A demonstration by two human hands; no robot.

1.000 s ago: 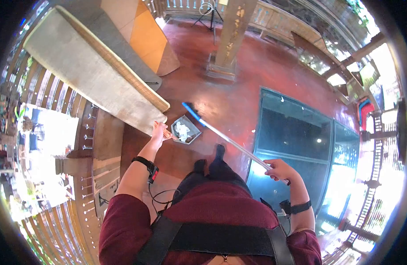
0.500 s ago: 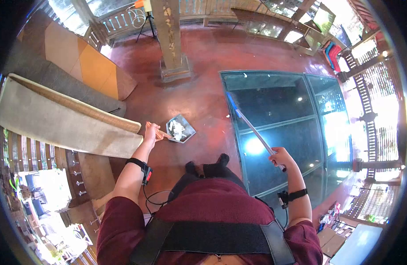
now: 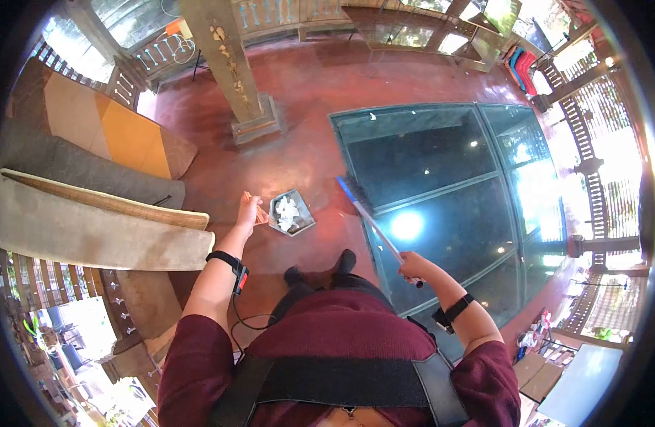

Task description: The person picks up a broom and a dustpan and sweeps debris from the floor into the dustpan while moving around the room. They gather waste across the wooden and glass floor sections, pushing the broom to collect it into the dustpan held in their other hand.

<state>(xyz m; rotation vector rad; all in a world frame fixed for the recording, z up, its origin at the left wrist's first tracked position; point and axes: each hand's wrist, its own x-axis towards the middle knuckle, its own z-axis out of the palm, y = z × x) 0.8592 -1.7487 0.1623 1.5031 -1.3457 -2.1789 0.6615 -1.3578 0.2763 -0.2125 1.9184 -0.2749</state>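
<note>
My left hand (image 3: 250,211) is wrapped round the orange-brown handle (image 3: 259,213) of a grey dustpan (image 3: 307,219). White crumpled scraps (image 3: 287,211) lie inside the pan, which is held over the red floor. My right hand (image 3: 413,265) grips the lower end of a long metal pole (image 3: 381,235) with a blue broom head (image 3: 347,188). Dark bristles meet the floor by the left edge of a glass floor panel (image 3: 427,153), to the right of the dustpan.
A pillar (image 3: 224,64) rises from the red floor (image 3: 302,85) ahead. On the left stands a long curved pale board (image 3: 99,228). Tables (image 3: 405,32) are at the back, and red and blue stacked things (image 3: 521,69) at the far right. Small white bits dot the panel.
The broom head has moved left and nearer, off the glass panel to its edge beside the dustpan. My right hand has moved left with it. The whole view has shifted slightly.
</note>
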